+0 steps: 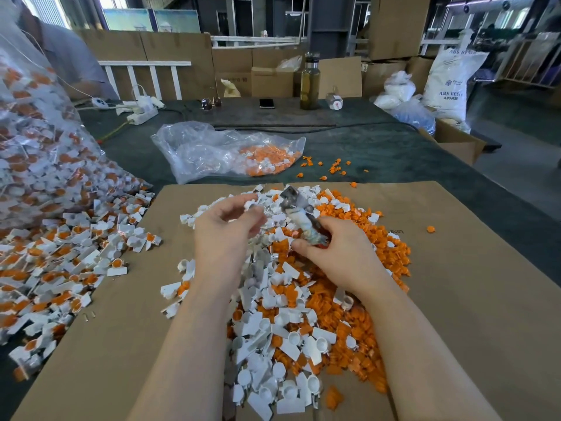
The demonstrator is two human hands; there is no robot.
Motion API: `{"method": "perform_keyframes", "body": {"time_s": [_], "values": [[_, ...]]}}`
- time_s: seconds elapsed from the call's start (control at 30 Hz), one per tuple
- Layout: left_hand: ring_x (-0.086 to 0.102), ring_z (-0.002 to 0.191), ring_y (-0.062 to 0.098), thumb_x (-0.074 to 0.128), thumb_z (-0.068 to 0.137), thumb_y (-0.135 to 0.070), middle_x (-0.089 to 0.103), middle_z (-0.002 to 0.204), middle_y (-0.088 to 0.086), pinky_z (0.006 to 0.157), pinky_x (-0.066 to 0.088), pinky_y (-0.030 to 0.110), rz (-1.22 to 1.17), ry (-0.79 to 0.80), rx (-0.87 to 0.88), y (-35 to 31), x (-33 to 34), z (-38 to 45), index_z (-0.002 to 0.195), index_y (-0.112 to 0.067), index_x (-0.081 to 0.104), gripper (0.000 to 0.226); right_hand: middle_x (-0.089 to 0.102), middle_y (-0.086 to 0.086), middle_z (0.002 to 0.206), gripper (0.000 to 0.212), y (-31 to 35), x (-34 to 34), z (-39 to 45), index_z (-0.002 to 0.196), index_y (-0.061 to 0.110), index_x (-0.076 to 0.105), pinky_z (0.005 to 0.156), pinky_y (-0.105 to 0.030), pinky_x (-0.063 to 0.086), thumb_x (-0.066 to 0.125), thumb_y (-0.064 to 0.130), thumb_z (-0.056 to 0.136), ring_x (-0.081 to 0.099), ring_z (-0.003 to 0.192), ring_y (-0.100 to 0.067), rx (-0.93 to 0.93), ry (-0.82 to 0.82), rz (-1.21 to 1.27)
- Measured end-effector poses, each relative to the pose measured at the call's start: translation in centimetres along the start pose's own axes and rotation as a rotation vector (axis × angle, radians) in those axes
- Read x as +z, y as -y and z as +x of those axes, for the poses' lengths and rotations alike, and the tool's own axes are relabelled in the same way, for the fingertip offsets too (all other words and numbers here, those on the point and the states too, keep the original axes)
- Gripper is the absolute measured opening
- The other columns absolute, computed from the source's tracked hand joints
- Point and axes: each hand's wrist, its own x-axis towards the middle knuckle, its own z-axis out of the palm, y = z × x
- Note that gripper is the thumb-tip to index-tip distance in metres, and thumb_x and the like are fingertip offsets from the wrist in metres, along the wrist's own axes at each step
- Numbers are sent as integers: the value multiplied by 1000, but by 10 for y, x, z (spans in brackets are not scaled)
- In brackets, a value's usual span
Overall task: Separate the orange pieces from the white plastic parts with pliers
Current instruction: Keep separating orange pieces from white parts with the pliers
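The right hand is gripping the pliers by their handles, jaws pointing away over the mixed heap. The left hand is pinching a white plastic part just beside the jaws. Loose orange pieces are lying heaped on the cardboard sheet covering the surface.

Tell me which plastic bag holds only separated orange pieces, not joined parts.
The small flat bag mid-table, beyond the cardboard: loose orange pieces inside. The tall bag at left holds white parts with orange still attached.
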Motion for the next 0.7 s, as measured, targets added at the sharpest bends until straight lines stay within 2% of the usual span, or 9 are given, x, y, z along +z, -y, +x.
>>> {"method": "perform_keyframes", "body": {"time_s": [0.1, 0.23, 0.3, 0.37, 0.47, 0.57, 0.7], "values": [[75, 74, 11, 71, 88, -5, 77, 77, -5, 67, 58, 16, -63, 62, -52, -2, 5, -3, 99, -22, 75, 21, 59, 9, 73, 26, -1, -2, -1, 83, 24, 60, 54, -19, 34, 68, 48, 85, 54, 64, -6, 8, -51, 98], [75, 74, 16, 71, 88, -4, 75, 71, -3, 74, 61, 25, -137, 86, -94, -1, 8, -5, 102, -11, 67, 15, 64, 8, 81, 20, 1, -5, -2, 92, 23, 64, 62, -27, 49, 68, 42, 87, 61, 73, -10, 44, -76, 259], [75, 76, 19, 72, 88, -5, 75, 73, 1, 73, 61, 28, -159, 124, -104, -1, 10, -6, 100, -5, 63, 15, 67, 6, 82, 16, 1, -7, -3, 91, 24, 65, 64, -23, 51, 67, 39, 88, 63, 75, -11, 59, -81, 328], [76, 79, 20, 70, 89, -5, 77, 79, 5, 69, 60, 26, -167, 176, -121, -1, 13, -9, 101, -4, 60, 16, 69, 5, 77, 10, 2, -8, -3, 90, 25, 65, 58, -11, 48, 66, 34, 90, 64, 73, -6, 66, -85, 418], [76, 81, 20, 68, 91, -8, 78, 86, 7, 69, 59, 26, -115, 269, -119, -1, 18, -13, 100, -10, 57, 15, 70, 14, 74, 2, 4, -9, -3, 90, 26, 66, 57, -3, 43, 66, 27, 91, 64, 70, 4, 71, -91, 532], [76, 81, 21, 69, 91, -10, 78, 86, 7, 71, 58, 27, -20, 321, -86, 0, 22, -17, 101, -13, 58, 15, 71, 16, 75, 2, 5, -9, -3, 90, 24, 67, 58, -4, 44, 67, 23, 91, 65, 72, 5, 50, -97, 572], [76, 76, 19, 70, 90, -8, 78, 82, 6, 65, 57, 24, -14, 281, -60, 1, 23, -17, 99, -14, 58, 16, 71, 4, 83, 8, 4, -7, -3, 94, 20, 68, 65, -15, 52, 68, 26, 89, 66, 78, -6, 39, -91, 511]]}}
